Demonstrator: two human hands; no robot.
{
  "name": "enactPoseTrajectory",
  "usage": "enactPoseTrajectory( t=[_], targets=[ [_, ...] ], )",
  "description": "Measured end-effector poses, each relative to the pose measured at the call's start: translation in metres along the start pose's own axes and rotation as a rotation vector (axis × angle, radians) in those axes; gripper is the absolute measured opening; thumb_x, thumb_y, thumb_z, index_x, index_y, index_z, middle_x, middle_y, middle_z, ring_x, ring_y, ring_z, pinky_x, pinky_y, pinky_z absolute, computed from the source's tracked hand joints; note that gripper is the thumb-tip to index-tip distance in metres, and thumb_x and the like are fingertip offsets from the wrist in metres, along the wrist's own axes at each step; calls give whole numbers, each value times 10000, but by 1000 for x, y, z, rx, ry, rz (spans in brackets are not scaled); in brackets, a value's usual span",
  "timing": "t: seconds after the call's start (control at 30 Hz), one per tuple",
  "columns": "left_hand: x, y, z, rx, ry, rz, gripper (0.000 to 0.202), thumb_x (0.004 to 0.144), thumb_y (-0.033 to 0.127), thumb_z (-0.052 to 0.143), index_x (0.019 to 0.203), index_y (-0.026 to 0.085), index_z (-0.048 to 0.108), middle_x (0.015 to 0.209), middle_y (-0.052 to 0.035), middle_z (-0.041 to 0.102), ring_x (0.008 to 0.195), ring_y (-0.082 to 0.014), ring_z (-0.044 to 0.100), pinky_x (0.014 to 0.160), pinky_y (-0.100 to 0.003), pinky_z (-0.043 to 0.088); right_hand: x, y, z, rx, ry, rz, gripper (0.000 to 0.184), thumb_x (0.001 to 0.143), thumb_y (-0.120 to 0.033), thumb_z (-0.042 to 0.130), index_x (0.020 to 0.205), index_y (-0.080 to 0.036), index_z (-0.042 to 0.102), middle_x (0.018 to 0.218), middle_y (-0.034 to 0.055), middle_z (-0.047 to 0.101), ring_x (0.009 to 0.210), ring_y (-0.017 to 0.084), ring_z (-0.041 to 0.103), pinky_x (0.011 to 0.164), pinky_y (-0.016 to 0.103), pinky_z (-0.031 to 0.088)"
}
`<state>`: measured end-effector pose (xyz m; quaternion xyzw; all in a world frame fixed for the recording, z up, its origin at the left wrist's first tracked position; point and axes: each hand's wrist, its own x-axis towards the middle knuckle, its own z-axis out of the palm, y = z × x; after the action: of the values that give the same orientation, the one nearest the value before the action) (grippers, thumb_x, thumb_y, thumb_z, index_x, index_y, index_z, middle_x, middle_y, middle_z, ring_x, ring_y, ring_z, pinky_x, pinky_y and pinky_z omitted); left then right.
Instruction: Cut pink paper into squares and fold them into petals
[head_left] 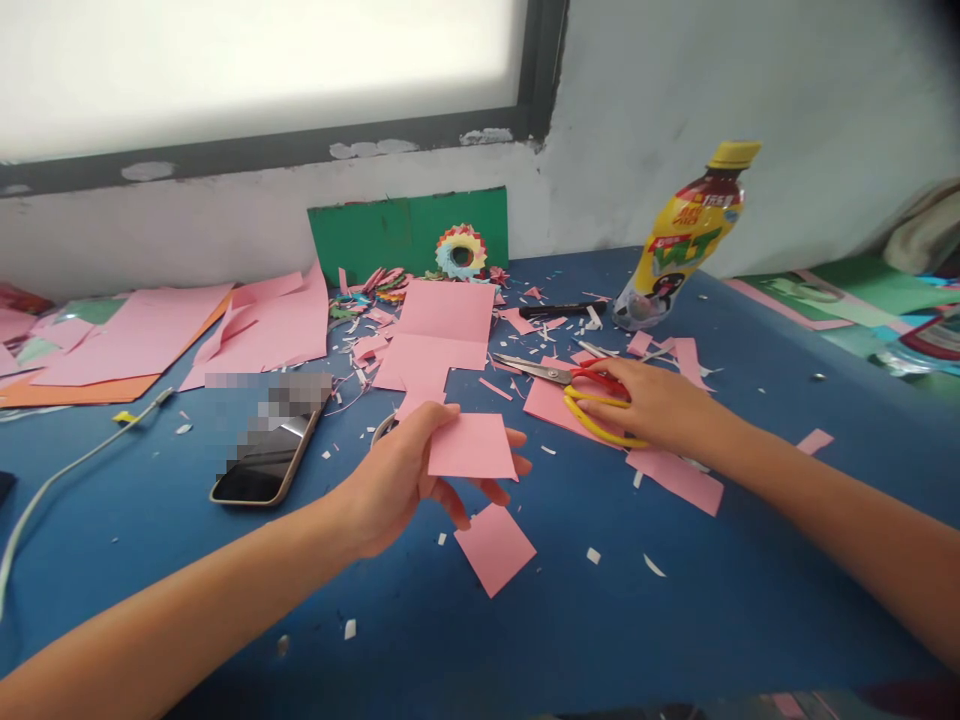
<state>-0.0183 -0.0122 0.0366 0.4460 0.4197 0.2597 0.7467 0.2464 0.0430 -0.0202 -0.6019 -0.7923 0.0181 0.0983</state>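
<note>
My left hand point(401, 480) pinches a small pink paper square point(472, 447) and holds it just above the blue table point(675, 600). A second pink square point(495, 547) lies flat on the table below it. My right hand point(656, 405) rests on the yellow and red handles of a pair of scissors point(570, 385). The scissors lie on the table, blades pointing left, over a pink paper piece point(547, 402). The fingers curl over the handles.
A phone point(266, 460) lies left of my left hand, with a white cable point(67, 470) further left. Pink sheets point(439, 335) and paper scraps cover the back. A yellow drink bottle point(679, 240), a black marker point(562, 310) and a green card point(405, 232) with a paper rosette point(461, 252) stand behind.
</note>
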Motion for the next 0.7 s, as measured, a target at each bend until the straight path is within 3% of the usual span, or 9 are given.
enactPoseTrajectory(
  t=[0.2,0.47,0.7],
  targets=[
    [-1,2,0,-142,-81,-38,473,836,389,315,988,67,627,961,-168,656,634,-176,620,359,-182,433,1,-1,-1,-15,-50,28,491,796,-535,398,1112,-185,538,1042,98,632,838,261,612,691,364,457],
    [-7,2,1,-325,-211,-112,349,839,237,350,1024,75,598,910,-132,688,616,-145,654,349,-137,447,-1,-3,-2,-19,-40,4,477,802,-530,414,1105,-182,535,1033,101,635,831,257,612,664,348,456],
    [-20,0,10,-527,-458,-210,440,838,342,325,1052,68,595,939,-123,677,718,-163,672,423,-146,505,-3,-11,-7,77,165,-20,387,742,-469,551,1021,-201,548,877,65,654,688,207,609,574,297,453]
  ],
)
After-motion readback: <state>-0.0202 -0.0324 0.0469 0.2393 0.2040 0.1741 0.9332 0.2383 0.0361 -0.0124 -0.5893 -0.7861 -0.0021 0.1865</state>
